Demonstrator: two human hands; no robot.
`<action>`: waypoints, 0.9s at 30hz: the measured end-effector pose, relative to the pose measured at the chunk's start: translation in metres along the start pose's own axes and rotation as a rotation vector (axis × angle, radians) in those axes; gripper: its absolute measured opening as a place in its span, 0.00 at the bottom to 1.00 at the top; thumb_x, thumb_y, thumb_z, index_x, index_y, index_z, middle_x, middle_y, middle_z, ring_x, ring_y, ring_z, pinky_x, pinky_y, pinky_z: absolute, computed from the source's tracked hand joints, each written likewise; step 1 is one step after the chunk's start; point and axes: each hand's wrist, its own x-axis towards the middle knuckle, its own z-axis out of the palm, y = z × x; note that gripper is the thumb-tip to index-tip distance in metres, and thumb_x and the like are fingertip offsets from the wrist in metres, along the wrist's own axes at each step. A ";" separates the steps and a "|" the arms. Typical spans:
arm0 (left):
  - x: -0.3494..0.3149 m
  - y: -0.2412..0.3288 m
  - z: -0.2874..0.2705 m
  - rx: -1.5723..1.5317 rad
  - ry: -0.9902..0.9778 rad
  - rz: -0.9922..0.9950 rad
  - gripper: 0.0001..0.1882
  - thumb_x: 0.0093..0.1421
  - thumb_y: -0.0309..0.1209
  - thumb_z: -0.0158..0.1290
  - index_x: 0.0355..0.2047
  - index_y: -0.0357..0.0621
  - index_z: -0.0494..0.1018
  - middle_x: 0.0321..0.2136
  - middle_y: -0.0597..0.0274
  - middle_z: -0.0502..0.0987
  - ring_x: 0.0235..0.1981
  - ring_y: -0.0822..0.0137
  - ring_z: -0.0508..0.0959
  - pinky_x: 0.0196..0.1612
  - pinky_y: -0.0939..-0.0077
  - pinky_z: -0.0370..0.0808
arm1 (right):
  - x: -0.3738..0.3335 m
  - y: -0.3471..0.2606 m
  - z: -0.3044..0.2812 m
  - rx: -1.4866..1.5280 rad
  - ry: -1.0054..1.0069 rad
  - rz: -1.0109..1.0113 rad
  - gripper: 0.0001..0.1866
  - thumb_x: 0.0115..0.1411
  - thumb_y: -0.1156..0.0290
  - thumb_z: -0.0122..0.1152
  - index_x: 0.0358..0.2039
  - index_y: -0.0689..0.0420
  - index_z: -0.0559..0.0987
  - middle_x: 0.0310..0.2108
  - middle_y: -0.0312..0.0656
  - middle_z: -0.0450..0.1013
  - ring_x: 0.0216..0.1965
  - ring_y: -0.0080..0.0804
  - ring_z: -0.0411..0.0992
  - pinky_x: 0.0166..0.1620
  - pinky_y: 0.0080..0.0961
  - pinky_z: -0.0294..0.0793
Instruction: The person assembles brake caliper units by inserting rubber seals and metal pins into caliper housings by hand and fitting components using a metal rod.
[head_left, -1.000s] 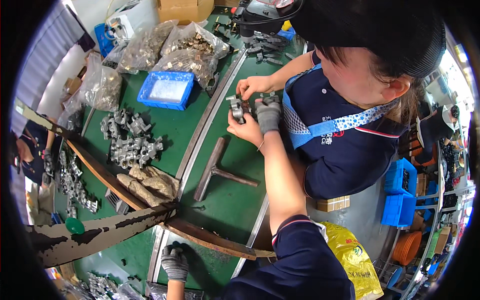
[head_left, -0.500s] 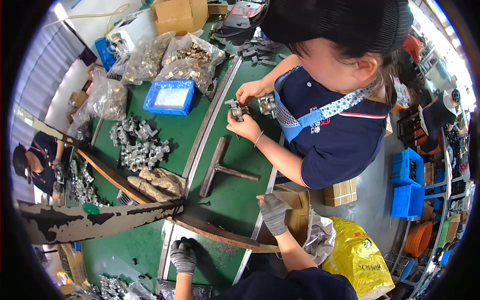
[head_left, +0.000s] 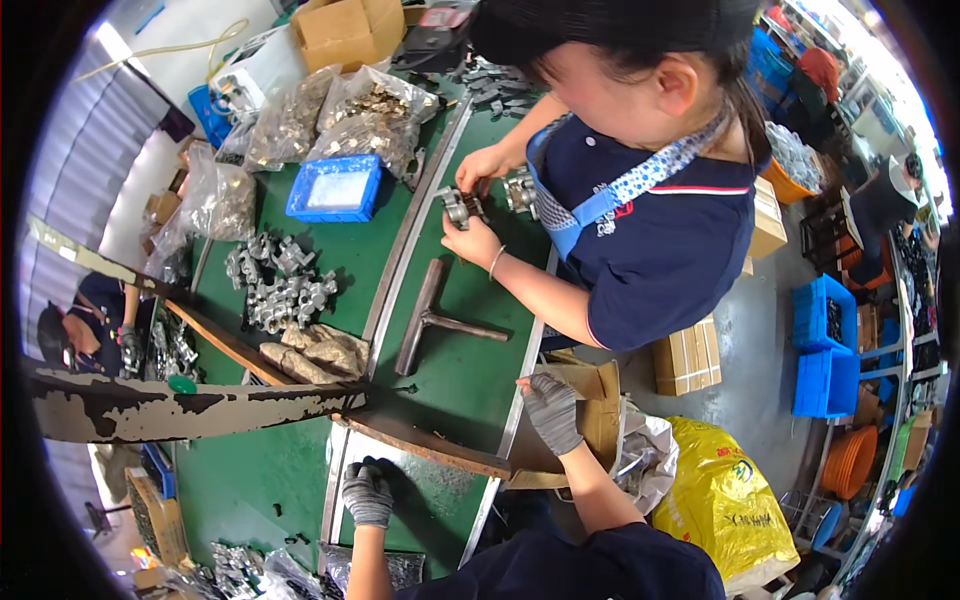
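My left hand [head_left: 367, 494], in a grey knit glove, rests on the green worktop [head_left: 425, 500] beside a metal rail, fingers lying forward and slightly bent. It holds nothing that I can see. My right hand [head_left: 552, 414], in a matching glove with bare fingertips, hovers by the worktop's right edge above an open cardboard box [head_left: 598, 400]. Its fingertips are pinched together; anything between them is too small to make out. Beyond both hands lies a T-shaped metal hammer [head_left: 422, 315]. Across from me a co-worker's hands [head_left: 474, 215] hold a grey metal casting [head_left: 460, 205].
A curved wooden strip [head_left: 425, 447] and a peeling metal bar [head_left: 190, 412] cross above the worktop. Metal castings [head_left: 285, 290], a blue tray [head_left: 335, 188] and bags of parts [head_left: 375, 115] lie on the left side. A yellow sack [head_left: 722, 505] stands right of the box.
The whole view has shifted slightly. The co-worker's head has moved left, the casting still between their hands. My two hands keep nearly the same poses.
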 end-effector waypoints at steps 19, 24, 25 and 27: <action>0.001 0.011 -0.002 0.023 0.005 -0.021 0.09 0.41 0.23 0.54 0.25 0.44 0.69 0.30 0.51 0.69 0.32 0.50 0.71 0.37 0.59 0.70 | 0.066 0.108 0.022 -0.322 -0.110 -0.053 0.28 0.64 0.65 0.44 0.64 0.55 0.54 0.63 0.48 0.55 0.63 0.41 0.54 0.63 0.39 0.51; -0.003 -0.004 0.005 -0.013 0.018 0.002 0.10 0.41 0.23 0.53 0.27 0.44 0.69 0.32 0.52 0.69 0.33 0.51 0.72 0.37 0.60 0.71 | 0.039 0.069 -0.003 -0.651 -0.169 -0.235 0.27 0.54 0.73 0.46 0.58 0.54 0.64 0.48 0.52 0.68 0.40 0.43 0.70 0.41 0.37 0.69; -0.004 0.001 0.003 -0.013 0.017 -0.004 0.10 0.41 0.23 0.53 0.27 0.44 0.69 0.32 0.52 0.69 0.33 0.51 0.72 0.37 0.60 0.71 | 0.038 0.061 -0.005 -0.590 -0.111 -0.240 0.24 0.54 0.72 0.47 0.54 0.54 0.68 0.43 0.51 0.70 0.34 0.43 0.71 0.36 0.37 0.70; -0.006 0.006 -0.001 -0.010 -0.001 0.010 0.10 0.41 0.23 0.53 0.28 0.44 0.69 0.33 0.52 0.69 0.33 0.50 0.72 0.37 0.61 0.71 | 0.039 0.028 -0.014 -0.462 0.000 -0.263 0.18 0.54 0.70 0.49 0.47 0.54 0.74 0.31 0.48 0.74 0.23 0.44 0.72 0.27 0.36 0.72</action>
